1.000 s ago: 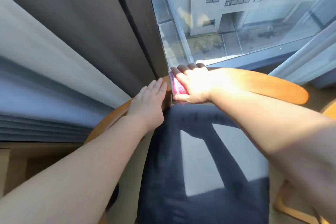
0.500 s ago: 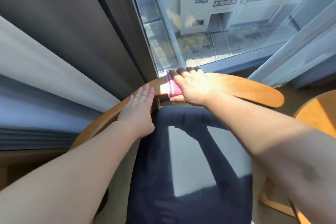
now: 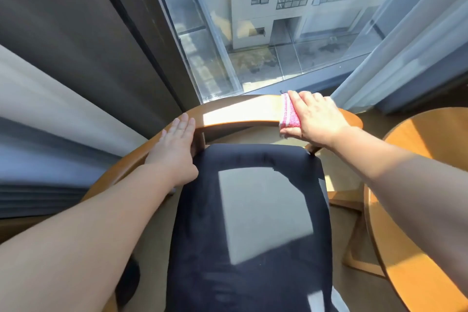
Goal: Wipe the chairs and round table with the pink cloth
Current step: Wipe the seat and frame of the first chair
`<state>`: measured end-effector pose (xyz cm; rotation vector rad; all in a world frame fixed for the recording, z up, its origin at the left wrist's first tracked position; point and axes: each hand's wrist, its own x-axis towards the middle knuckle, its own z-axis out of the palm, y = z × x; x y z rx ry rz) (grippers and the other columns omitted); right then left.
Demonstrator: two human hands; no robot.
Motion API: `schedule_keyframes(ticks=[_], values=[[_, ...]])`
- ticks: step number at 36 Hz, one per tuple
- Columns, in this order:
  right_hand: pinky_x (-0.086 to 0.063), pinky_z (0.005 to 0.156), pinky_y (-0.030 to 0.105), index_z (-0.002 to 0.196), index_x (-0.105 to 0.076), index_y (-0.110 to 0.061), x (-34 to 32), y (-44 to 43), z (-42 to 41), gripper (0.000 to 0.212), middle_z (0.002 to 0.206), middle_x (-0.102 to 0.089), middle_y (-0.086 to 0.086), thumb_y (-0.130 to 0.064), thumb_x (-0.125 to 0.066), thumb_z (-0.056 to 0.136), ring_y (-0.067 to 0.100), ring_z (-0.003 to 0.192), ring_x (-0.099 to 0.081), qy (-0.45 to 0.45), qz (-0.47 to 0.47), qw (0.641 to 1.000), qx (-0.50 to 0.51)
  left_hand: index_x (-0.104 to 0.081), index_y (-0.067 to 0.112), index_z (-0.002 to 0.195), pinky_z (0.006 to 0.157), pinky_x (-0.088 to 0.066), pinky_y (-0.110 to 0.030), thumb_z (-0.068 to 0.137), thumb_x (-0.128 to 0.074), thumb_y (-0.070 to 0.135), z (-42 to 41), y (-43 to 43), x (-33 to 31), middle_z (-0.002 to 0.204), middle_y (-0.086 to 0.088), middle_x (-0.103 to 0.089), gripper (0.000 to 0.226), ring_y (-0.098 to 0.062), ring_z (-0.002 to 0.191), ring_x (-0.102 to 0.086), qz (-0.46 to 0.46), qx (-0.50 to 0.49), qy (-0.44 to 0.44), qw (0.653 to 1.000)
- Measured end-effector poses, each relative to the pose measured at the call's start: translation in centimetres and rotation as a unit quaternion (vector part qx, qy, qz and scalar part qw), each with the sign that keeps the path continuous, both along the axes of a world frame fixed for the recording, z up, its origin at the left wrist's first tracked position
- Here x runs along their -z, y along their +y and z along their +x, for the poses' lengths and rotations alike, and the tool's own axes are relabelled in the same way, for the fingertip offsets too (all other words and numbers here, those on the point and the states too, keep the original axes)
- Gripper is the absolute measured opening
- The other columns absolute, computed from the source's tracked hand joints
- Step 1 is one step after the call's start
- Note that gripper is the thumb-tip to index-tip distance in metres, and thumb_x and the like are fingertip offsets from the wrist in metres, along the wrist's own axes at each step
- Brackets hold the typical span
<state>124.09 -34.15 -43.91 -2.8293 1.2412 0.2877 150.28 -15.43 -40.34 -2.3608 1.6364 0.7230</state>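
Observation:
A wooden chair with a curved backrest rail (image 3: 240, 113) and a dark blue seat cushion (image 3: 253, 223) stands below me, facing the window. My right hand (image 3: 319, 116) presses the folded pink cloth (image 3: 290, 114) onto the right part of the rail, fingers wrapped over it. My left hand (image 3: 174, 149) lies flat on the left part of the rail, fingers together, holding nothing. The round wooden table (image 3: 425, 185) shows at the right edge, partly cut off.
A floor-to-ceiling window (image 3: 253, 33) sits just beyond the chair. Dark and grey curtains (image 3: 63, 58) hang at the left, a sheer curtain (image 3: 405, 45) at the right. The table's wooden legs (image 3: 354, 235) stand beside the chair.
My right hand has slid the pink cloth to the right along the backrest rail, away from my left hand. The left hand has stayed on the rail. The view has shifted left.

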Motion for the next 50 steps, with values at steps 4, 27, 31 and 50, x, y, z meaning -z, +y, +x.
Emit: schedule_keyframes(ticks=[4,27,31,50], values=[[-0.039,0.09,0.047,0.149,-0.022,-0.013,0.1,-0.1,-0.8,0.101,0.13,-0.047,0.013,-0.075,-0.053,0.077,0.037,0.11,-0.049,0.011,-0.004,1.0,0.009,0.007,0.02,0.152,0.119,-0.004,-0.038,0.081,-0.055,0.007,-0.5,-0.2,-0.3,0.158,0.001,0.017,0.096,-0.016,0.145,0.013,0.004,-0.005,-0.01,1.0],[-0.039,0.09,0.045,0.15,-0.02,-0.014,0.5,-0.4,-1.5,0.1,0.131,-0.047,0.011,-0.076,-0.051,0.078,0.033,0.111,-0.048,-0.019,-0.004,1.0,-0.009,0.013,0.02,0.15,0.119,0.001,-0.047,0.074,-0.06,0.009,-9.7,-5.4,1.5,0.158,0.002,0.02,0.107,-0.019,0.145,0.018,-0.033,0.097,-0.014,0.995],[-0.04,0.09,0.045,0.15,-0.021,-0.014,0.4,-0.3,-3.3,0.1,0.129,-0.049,0.011,-0.075,-0.053,0.077,0.033,0.11,-0.05,-0.018,-0.006,1.0,0.014,0.014,0.019,0.15,0.119,0.002,-0.047,0.073,-0.059,0.011,-9.6,-5.2,1.8,0.158,0.003,0.021,0.107,-0.019,0.145,0.018,-0.038,0.104,-0.022,0.994],[-0.04,0.094,0.045,0.137,-0.033,-0.01,-0.6,0.5,-7.4,0.091,0.12,-0.049,0.021,-0.056,-0.076,0.072,0.037,0.109,-0.048,-0.048,0.093,0.983,0.154,0.015,0.02,0.15,0.119,0.002,-0.046,0.076,-0.062,0.015,-9.6,-5.0,1.6,0.158,0.002,0.021,0.106,-0.019,0.145,0.017,-0.043,0.108,-0.024,0.993]])
